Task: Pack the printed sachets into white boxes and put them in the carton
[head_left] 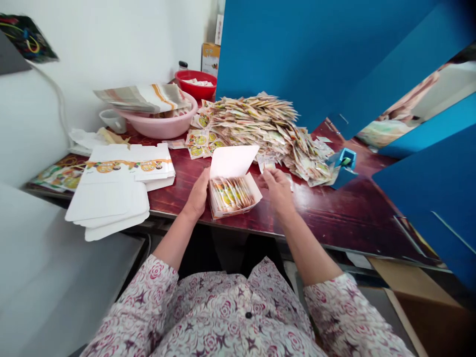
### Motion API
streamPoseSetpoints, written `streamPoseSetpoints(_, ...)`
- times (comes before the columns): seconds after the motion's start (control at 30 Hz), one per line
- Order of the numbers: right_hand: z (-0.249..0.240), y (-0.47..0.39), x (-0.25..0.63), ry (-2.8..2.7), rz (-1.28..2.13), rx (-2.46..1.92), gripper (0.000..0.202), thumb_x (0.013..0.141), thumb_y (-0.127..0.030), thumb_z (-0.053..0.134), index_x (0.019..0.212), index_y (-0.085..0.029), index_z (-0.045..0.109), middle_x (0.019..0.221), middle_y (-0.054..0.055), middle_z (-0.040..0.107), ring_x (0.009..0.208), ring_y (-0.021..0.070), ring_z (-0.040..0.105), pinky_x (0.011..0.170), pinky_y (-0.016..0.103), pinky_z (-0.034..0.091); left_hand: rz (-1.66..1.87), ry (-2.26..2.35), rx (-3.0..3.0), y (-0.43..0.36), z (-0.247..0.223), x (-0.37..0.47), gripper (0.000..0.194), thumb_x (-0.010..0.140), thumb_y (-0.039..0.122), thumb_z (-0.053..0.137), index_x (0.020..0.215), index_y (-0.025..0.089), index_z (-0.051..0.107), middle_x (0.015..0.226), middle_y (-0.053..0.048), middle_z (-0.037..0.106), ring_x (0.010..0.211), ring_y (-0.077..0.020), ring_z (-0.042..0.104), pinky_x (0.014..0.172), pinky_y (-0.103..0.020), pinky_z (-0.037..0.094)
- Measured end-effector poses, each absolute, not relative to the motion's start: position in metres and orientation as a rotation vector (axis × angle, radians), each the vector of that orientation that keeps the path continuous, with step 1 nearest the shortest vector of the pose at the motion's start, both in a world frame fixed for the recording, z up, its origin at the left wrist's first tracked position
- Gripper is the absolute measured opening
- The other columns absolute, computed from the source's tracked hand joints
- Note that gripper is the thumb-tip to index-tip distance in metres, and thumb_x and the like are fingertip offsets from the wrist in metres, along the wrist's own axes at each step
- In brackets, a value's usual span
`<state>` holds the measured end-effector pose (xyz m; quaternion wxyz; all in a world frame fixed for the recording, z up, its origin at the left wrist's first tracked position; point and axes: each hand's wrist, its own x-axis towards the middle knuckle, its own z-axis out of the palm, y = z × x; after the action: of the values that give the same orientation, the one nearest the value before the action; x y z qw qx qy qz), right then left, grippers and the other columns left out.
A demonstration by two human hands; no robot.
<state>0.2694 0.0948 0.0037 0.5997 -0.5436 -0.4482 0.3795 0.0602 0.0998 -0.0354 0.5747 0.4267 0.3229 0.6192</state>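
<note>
A small white carton (256, 190) stands near the table's front edge with its lid flap raised. Inside it, a row of upright printed sachets (232, 193) is packed side by side. My left hand (199, 193) is closed around the carton's left side. Just right of the carton, my right hand (278, 187) has its fingers drawn together, apart from the carton. A pale sachet (266, 161) shows at those fingertips; whether it is held or lies behind them is unclear. Behind the carton rises a large heap of similar sachets (256, 119).
Flat unfolded cartons (111, 191) are stacked at the left, overhanging the edge. Beyond them are a white cup (113, 120), a pink basin (163, 126) and a red basin (195, 89). A blue tape dispenser (344, 171) sits right, by blue partitions (297, 49). An open cardboard box (427, 297) is below.
</note>
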Motion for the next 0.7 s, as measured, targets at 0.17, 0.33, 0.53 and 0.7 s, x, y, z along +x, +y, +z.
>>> streamPoseSetpoints(0.17, -0.018, 0.097, 0.256, -0.969, 1.469, -1.032, 0.053, 0.064, -0.05, 0.086, 0.108, -0.026, 0.069, 0.114, 0.003, 0.074, 0.102, 0.0206, 0.069, 0.095, 0.037, 0.054, 1.503, 0.859, 0.885, 0.084, -0.044, 0.068, 0.049, 0.086, 0.054, 0.068, 0.123, 0.023, 0.063, 0.128, -0.006, 0.069, 0.125, -0.0259, 0.062, 0.108, -0.038, 0.047)
streamPoseSetpoints(0.33, -0.016, 0.108, 0.25, -0.98, 1.567, -1.035, 0.049, 0.056, -0.045, 0.091, 0.094, -0.022, 0.068, 0.094, 0.0, 0.075, 0.086, 0.0167, 0.068, 0.089, 0.034, 0.054, 1.445, 0.909, 0.91, 0.09, -0.042, 0.071, 0.04, 0.079, 0.041, 0.073, 0.112, 0.021, 0.062, 0.107, -0.004, 0.074, 0.099, -0.0223, 0.07, 0.09, -0.036, 0.055)
streamPoseSetpoints(0.53, -0.026, 0.114, 0.238, -1.032, 1.344, -1.105, 0.039, 0.06, -0.04, 0.086, 0.085, -0.022, 0.062, 0.084, -0.004, 0.072, 0.08, 0.0142, 0.066, 0.086, 0.032, 0.053, 1.457, 1.022, 0.998, 0.096, -0.044, 0.072, 0.027, 0.081, 0.036, 0.068, 0.102, 0.02, 0.066, 0.091, -0.001, 0.073, 0.083, -0.0183, 0.069, 0.078, -0.03, 0.056)
streamPoseSetpoints(0.7, -0.014, 0.097, 0.242, -1.151, 1.363, -1.078, 0.036, 0.076, -0.049, 0.072, 0.101, -0.024, 0.066, 0.106, 0.002, 0.074, 0.099, 0.0198, 0.068, 0.094, 0.037, 0.053, 1.478, 1.007, 0.956, 0.093, -0.043, 0.074, 0.027, 0.081, 0.035, 0.067, 0.103, 0.02, 0.067, 0.089, 0.0, 0.074, 0.078, -0.0166, 0.069, 0.074, -0.028, 0.055)
